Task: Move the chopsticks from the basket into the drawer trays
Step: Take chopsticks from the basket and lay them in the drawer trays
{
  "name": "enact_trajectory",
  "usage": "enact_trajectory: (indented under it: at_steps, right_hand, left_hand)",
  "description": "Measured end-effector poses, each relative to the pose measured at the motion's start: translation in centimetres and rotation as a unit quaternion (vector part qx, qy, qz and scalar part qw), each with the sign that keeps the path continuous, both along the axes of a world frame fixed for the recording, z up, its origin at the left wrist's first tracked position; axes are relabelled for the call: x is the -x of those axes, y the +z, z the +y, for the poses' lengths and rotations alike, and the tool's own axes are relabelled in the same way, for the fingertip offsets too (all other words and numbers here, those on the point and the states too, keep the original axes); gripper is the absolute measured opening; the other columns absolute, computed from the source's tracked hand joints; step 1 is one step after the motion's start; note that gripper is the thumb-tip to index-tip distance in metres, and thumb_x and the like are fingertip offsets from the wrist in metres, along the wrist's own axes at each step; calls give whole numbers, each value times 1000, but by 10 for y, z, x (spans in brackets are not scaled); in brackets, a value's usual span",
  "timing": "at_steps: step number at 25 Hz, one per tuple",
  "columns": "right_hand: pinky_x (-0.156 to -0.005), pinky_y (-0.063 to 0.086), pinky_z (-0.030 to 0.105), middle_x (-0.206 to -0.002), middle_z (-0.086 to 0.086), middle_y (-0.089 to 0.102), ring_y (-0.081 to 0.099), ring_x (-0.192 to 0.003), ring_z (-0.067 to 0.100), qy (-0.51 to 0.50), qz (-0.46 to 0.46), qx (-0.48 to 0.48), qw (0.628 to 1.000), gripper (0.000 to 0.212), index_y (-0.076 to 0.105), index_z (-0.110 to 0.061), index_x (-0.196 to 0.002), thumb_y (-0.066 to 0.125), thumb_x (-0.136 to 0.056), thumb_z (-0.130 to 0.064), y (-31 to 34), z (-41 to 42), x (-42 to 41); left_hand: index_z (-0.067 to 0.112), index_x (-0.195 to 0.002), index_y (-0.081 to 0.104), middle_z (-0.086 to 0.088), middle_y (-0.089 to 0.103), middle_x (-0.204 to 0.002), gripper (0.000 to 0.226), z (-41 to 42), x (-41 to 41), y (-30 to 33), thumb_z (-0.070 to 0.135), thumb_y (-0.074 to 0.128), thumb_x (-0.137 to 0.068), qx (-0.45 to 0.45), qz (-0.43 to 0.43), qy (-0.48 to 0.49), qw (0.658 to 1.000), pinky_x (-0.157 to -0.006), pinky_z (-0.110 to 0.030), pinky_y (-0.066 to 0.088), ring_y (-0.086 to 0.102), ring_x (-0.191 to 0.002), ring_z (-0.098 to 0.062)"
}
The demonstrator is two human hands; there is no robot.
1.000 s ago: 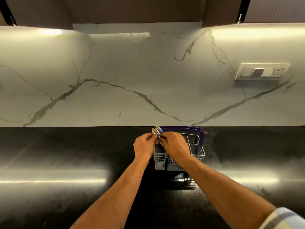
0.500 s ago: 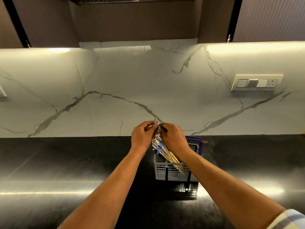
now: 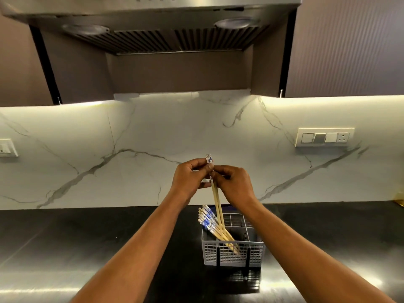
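Both hands meeting at centre frame, just above the basket: left hand and right hand pinched shut together on the patterned upper ends of a lifted pair of chopsticks, blue-and-white caps poking out above the knuckles, pale wooden shafts slanting down and slightly right with the tips apparently still inside the grey cutlery basket. Lower centre of the frame, on the black countertop: the basket, with the remaining chopsticks leaning toward its upper-left corner in a fanned bundle, caps up. No drawer or trays anywhere in view, so presumably below the bottom edge of the frame. Step in hand, by the look of it: drawing one pair clear of the bundle. To do it well: lift straight along the line of the shafts rather than sideways, since the tips cross the leaning bundle low in the compartment and a sideways pull would likely drag neighbours or tip the light basket. Keep the two sticks pressed parallel at the caps so neither slides out. Raise until the tips clear the rim before swinging away. Once free, probably best to hand the pair to one hand and leave the other free for the drawer. Main risk: smooth, thin sticks scissoring apart in a fingertip pinch, or a tip catching in the basket's grid wall
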State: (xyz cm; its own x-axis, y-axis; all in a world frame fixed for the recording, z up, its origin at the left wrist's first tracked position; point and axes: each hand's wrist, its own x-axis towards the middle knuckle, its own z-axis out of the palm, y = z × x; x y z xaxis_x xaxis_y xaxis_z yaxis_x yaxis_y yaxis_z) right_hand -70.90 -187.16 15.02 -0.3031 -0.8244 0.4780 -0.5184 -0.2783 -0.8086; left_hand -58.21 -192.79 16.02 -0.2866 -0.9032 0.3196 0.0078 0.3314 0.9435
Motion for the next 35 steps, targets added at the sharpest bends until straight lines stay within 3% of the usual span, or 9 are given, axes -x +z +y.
enact_trajectory:
  at_steps: [6, 10, 15, 18, 22, 25, 29, 35]
  right_hand:
    - [-89, 60, 41, -95, 8, 77, 73, -86, 24, 47, -55, -19, 997, 17, 76, -11, -107, 67, -92, -15, 7, 13, 11]
    - [-85, 61, 37, -89, 14, 76, 75, -84, 29, 109, -112, -80, 984, 12, 74, -7, -99, 66, -91, -12, -3, 34, 20]
    - [-87, 60, 41, -92, 15, 76, 74, -89, 29, 139, -169, -184, 958, 14, 73, -2, -100, 67, -90, -10, -30, 62, 26]
    - [-84, 61, 38, -92, 14, 77, 75, -88, 28, 149, -200, -230, 941, 14, 73, -2, -98, 68, -89, -11, -68, 92, 22]
    - [-83, 61, 37, -93, 15, 76, 75, -89, 27, 175, -245, -296, 906, 12, 73, -3, -99, 66, -91, -8, -162, 156, 8]
    - [-81, 61, 34, -90, 12, 77, 75, -87, 25, 160, -270, -361, 878, 11, 75, -12, -96, 66, -91, -9, -242, 212, -14]
    - [-82, 60, 31, -90, 8, 77, 74, -88, 21, 102, -319, -435, 836, 13, 74, -11, -96, 62, -93, -8, -316, 264, -43]
    - [-80, 60, 29, -84, -4, 78, 73, -82, 13, 6, -283, -457, 843, 22, 75, -30, -86, 67, -91, -9, -383, 280, -90]
  left_hand:
    - [14, -114, 72, -7, 74, -102, 22, 14, 0, 30, 15, 67, -93, 16, -21, -15, 1000, -75, -40, 63, 74, -89, -20]
    - [15, -110, 72, -4, 74, -95, 19, 22, 0, 41, 14, 67, -92, 18, -21, -28, 999, -68, -34, 64, 74, -77, -13]
    - [15, -105, 73, -4, 74, -92, 15, 39, -2, 23, 13, 68, -92, -29, -24, -47, 998, -68, -36, 63, 74, -79, -14]
    - [14, -104, 73, -3, 73, -90, 15, 66, -6, -19, 11, 68, -91, -80, -28, -55, 995, -61, -30, 62, 72, -75, -13]
    - [7, -111, 70, -10, 71, -89, 19, 122, -22, -115, 6, 65, -92, -179, -33, -90, 979, -64, -33, 64, 70, -75, -18]
    - [3, -114, 67, -9, 68, -84, 21, 168, -38, -200, 4, 63, -93, -276, -49, -101, 955, -65, -33, 62, 68, -71, -16]
    - [3, -117, 67, -16, 72, -97, 25, 213, -65, -288, 6, 64, -92, -352, -95, -83, 928, -71, -28, 61, 71, -81, -22]
    - [7, -96, 73, -12, 72, -84, 9, 233, -103, -374, 8, 65, -93, -489, -158, 35, 857, -69, -32, 61, 67, -71, -20]
